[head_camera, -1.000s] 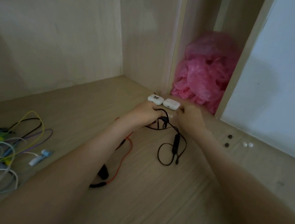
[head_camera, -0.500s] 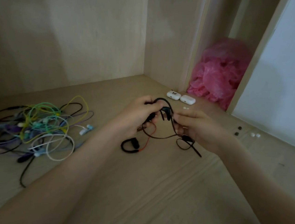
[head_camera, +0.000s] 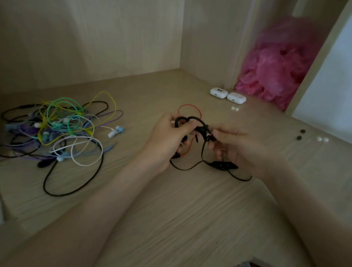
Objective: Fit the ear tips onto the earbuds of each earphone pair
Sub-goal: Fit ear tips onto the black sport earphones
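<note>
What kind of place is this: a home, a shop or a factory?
Probably a home work nook: a wooden table set between plain wood panels, a crumpled pink bag stuffed in a gap, and a loose pile of earphones.

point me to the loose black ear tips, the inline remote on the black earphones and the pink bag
black ear tips [head_camera: 298, 137]: head view, top of the nearer of the two tips
inline remote [head_camera: 221, 165]: head view, middle of its black body
pink bag [head_camera: 279, 63]: head view, centre of the crumpled plastic
</note>
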### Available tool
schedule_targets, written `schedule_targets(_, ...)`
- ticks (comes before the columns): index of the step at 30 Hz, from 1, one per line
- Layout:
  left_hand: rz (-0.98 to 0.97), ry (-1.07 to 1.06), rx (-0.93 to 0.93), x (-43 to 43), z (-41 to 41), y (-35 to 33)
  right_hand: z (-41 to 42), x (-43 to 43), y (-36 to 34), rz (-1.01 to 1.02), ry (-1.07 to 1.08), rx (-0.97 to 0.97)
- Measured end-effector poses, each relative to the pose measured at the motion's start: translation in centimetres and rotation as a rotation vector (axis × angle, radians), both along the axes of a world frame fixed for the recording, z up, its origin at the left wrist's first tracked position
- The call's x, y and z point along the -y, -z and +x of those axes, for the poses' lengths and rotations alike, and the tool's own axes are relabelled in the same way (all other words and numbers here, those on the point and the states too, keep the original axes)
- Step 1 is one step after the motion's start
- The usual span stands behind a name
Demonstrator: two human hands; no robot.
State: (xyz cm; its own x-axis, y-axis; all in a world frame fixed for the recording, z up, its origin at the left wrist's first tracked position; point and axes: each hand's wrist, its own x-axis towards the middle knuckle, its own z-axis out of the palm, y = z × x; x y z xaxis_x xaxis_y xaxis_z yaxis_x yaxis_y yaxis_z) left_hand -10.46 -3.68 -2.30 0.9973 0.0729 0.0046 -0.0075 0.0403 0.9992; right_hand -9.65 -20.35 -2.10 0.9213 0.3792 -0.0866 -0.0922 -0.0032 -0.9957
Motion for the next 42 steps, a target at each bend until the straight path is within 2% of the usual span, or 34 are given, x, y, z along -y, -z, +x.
schedule_targets(5,0.058,0.005,0.007,0.1,0.0,0.2,0.0,-0.6,0.5,-0.138,0.047,0.106)
schedule_targets(13,0.131,-0.015,0.014,0.5,-0.1,0.8,-0.9,-1.1,0.6,-0.251,0.187,0.284)
schedule_targets(20,0.108,-0.048,0.040,0.2,-0.6,0.0,-0.9,-1.3,0.4,-0.205,0.408,0.421)
schedule_targets(24,0.271,0.071,0.119,0.4,-1.0,0.1,-1.5,-1.5,0.3,-0.210,0.332,0.482)
schedule_targets(27,0.314,0.129,0.151,0.7,-0.9,0.4,-1.7,-1.7,0.5,-0.213,0.253,0.494)
schedule_targets(31,0.239,0.131,0.108,0.6,-0.7,0.5,-1.3,-1.6,0.5,-0.163,0.279,0.451)
schedule_targets(39,0.303,0.152,0.168,0.6,-0.9,0.6,-1.2,-1.4,0.6,-0.117,0.262,0.384)
schedule_targets(42,0.312,0.154,0.170,0.5,-0.8,0.8,-0.9,-1.3,0.8,-0.063,0.318,0.344)
